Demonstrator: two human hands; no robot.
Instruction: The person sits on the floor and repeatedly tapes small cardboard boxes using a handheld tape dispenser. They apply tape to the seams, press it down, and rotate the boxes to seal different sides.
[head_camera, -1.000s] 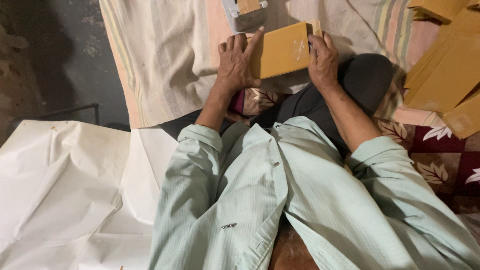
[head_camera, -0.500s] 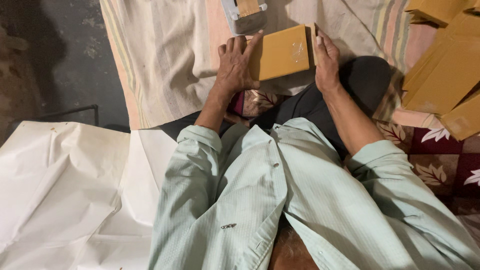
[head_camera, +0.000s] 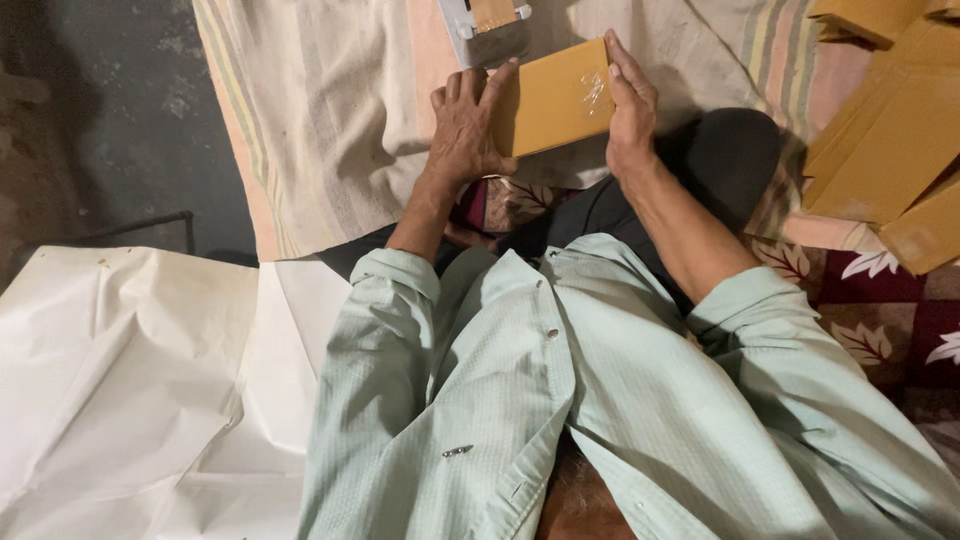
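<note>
A wide sheet of creased white paper (head_camera: 130, 380) covers the lower left of the view, lying flat on the dark grey floor (head_camera: 110, 120). Above it, a pale striped cloth (head_camera: 330, 130) with cream, pink and green bands spreads across the top, and a dark red floral-patterned mat (head_camera: 880, 320) shows at the right beneath it. The person's pale green button-up shirt (head_camera: 560, 400) fills the lower middle, its sleeves rolled back from both forearms, and a knee in dark trousers (head_camera: 725, 150) rises just right of the hands.

At the upper right, a loose stack of flat mustard-yellow cardboard pieces (head_camera: 890, 130) lies on the striped cloth, well apart from the hands.

The flat mustard-yellow cardboard packet (head_camera: 555, 98) sits between the two hands, resting over the striped cloth just in front of the knee, its face tilted slightly and catching a small shine of clear tape near its right edge. The left hand (head_camera: 465, 130) presses against the packet's left edge with its fingers closed together along it. The right hand (head_camera: 632, 105) holds the right edge, its fingers stretched flat along that side and the thumb hidden behind.

Just above the packet, touching or nearly touching its top edge, stands a small grey metal tool (head_camera: 487, 30), partly cut off by the frame.
</note>
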